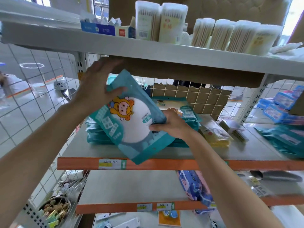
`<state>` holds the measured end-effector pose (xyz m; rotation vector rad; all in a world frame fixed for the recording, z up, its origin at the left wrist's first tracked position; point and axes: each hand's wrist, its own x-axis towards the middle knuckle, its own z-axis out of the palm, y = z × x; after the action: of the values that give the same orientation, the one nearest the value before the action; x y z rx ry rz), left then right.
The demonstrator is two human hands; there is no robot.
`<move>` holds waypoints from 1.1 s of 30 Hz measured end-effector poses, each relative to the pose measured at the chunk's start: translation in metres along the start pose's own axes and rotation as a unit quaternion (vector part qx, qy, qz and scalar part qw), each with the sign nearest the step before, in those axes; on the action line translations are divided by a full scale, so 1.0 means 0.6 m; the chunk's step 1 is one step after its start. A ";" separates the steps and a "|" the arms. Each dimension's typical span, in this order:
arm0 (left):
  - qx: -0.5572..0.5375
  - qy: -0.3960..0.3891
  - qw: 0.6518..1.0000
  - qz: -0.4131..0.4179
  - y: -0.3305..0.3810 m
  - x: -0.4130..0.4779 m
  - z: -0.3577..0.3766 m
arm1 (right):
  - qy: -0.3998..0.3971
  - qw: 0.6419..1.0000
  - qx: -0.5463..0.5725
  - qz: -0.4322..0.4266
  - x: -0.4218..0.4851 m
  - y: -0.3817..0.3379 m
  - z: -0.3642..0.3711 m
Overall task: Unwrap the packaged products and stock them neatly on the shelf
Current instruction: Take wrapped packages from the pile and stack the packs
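A teal pouch (131, 119) with a white oval and a yellow cartoon figure is tilted above the middle shelf (79, 145). My left hand (97, 86) holds its upper left corner, thumb on the front. My right hand (171, 124) grips its right edge. Beneath and behind it lies a stack of the same teal pouches (97, 134), partly hidden by the held one.
Yellow packets (215, 135) and more teal packs (283, 140) lie to the right on the same shelf. Cotton swab tubs (164, 22) stand on the shelf above. A blue and pink wipes pack (194, 186) sits on the lower shelf. A white wire grid (32, 99) closes the left side.
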<state>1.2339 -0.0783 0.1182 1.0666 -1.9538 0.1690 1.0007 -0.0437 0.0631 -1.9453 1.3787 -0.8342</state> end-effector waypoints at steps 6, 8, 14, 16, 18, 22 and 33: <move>0.124 -0.280 0.941 0.143 0.043 0.004 0.025 | -0.076 0.997 -0.033 0.001 -0.006 -0.029 -0.018; 0.073 -0.351 0.929 0.091 0.046 0.004 0.033 | -0.091 0.996 -0.017 -0.009 -0.009 -0.031 -0.018; -0.046 -0.334 0.941 0.027 0.011 -0.008 0.042 | 0.019 0.997 0.051 -0.052 0.000 -0.003 -0.027; -0.102 -0.300 0.948 0.010 -0.014 -0.016 0.039 | 0.051 0.990 0.121 -0.053 -0.001 0.009 -0.034; -0.132 -0.241 0.961 -0.015 -0.031 -0.021 0.034 | 0.065 0.981 0.178 -0.043 -0.002 0.018 -0.035; -0.214 -0.129 0.963 -0.104 -0.036 -0.030 0.022 | 0.090 0.971 0.215 -0.047 -0.005 0.030 -0.027; -0.455 0.057 0.813 -0.359 -0.064 -0.042 0.038 | 0.020 0.969 0.247 0.020 -0.003 0.035 0.036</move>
<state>1.2540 -0.0977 0.0752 0.9831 -1.1284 -1.0016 1.0052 -0.0454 0.0334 -1.5173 1.0960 -1.0825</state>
